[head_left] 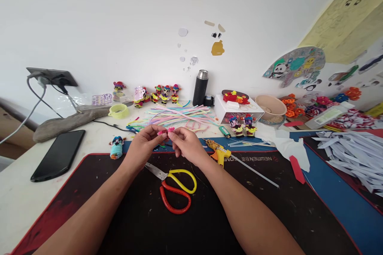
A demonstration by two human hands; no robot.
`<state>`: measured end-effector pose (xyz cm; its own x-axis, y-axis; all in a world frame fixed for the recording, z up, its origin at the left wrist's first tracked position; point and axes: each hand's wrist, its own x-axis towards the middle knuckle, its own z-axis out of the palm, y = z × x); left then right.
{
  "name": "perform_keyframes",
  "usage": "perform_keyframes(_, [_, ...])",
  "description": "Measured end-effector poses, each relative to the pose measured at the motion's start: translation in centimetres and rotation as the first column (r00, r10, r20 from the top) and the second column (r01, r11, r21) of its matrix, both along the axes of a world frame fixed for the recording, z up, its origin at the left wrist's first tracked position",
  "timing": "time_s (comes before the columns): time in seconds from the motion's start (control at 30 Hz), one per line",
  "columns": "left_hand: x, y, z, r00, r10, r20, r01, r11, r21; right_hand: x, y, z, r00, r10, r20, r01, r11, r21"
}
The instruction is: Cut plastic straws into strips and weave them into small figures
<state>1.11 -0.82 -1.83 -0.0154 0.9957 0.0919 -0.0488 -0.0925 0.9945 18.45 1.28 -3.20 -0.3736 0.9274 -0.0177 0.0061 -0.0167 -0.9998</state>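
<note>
Both hands meet over the far edge of the black desk mat (pixel 179 223), fingertips pinched together on a small pink fuzzy piece (pixel 166 131) held between them above the mat. The left hand (pixel 143 143) has thumb and forefinger closed on the piece's left end, the other fingers curled loosely under; the right hand (pixel 187 143) grips the right end the same way, its knuckles turned up. Printed in white along the mat's far border, upside down from here, is "NEUMEN" (pixel 260 158) beside some smaller characters too fine to read. Both forearms come in from the near edge and angle inward, wrists slightly raised. Just near of the hands lie scissors (pixel 173 187) with one yellow and one red handle loop, blades pointing far-left. To the right of the right hand rests a yellow glue gun (pixel 220 153). Farther off lies a spread of pastel pipe cleaners (pixel 176 116), with a black flask (pixel 200 87) standing behind them and a dark phone (pixel 58 155) lying well off to the left
</note>
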Motion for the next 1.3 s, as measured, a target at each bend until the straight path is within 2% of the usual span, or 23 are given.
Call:
perform_keyframes(0.23, [-0.1, 0.0, 0.2, 0.998, 0.027, -0.051, -0.027, 1.0, 0.001, 0.1, -0.1, 0.5, 0.998, 0.05, -0.048, -0.054, 0.995, -0.088])
perform_keyframes(0.37, [-1.0, 0.4, 0.3, 0.993, 0.08, -0.081, -0.079, 0.997, 0.02, 0.5, 0.3, 0.6, 0.998, 0.016, -0.058, -0.02, 0.996, -0.084])
perform_keyframes(0.43, [-1.3, 0.4, 0.4, 0.985, 0.059, -0.164, -0.06, 0.998, 0.0, 0.8, 0.5, 0.6, 0.999, -0.013, -0.032, 0.011, 0.999, -0.049])
perform_keyframes(0.53, [-1.6, 0.4, 0.6, 0.951, -0.04, -0.307, 0.032, 0.999, -0.032, 1.0, 0.7, 0.4, 0.995, -0.066, 0.069, 0.061, 0.995, 0.075])
perform_keyframes(0.67, [-1.5, 0.4, 0.5, 0.921, -0.116, -0.372, 0.126, 0.992, 0.001, 1.1, 0.7, 0.1, 0.981, -0.062, 0.183, 0.029, 0.984, 0.178])
perform_keyframes(0.97, [-1.3, 0.3, 0.1, 0.936, -0.163, -0.311, 0.169, 0.986, -0.008, 1.0, 0.3, -0.1, 0.966, -0.003, 0.259, -0.045, 0.982, 0.181])
perform_keyframes(1.2, [-1.3, 0.3, 0.3, 0.939, -0.113, -0.324, 0.121, 0.993, 0.004, 1.0, 0.4, 0.5, 0.994, 0.022, 0.112, -0.031, 0.996, 0.08])
perform_keyframes(1.3, [-1.3, 0.3, 0.3, 0.938, -0.129, -0.322, 0.141, 0.99, 0.014, 1.0, 0.4, 0.6, 0.996, 0.021, 0.088, -0.026, 0.998, 0.063])
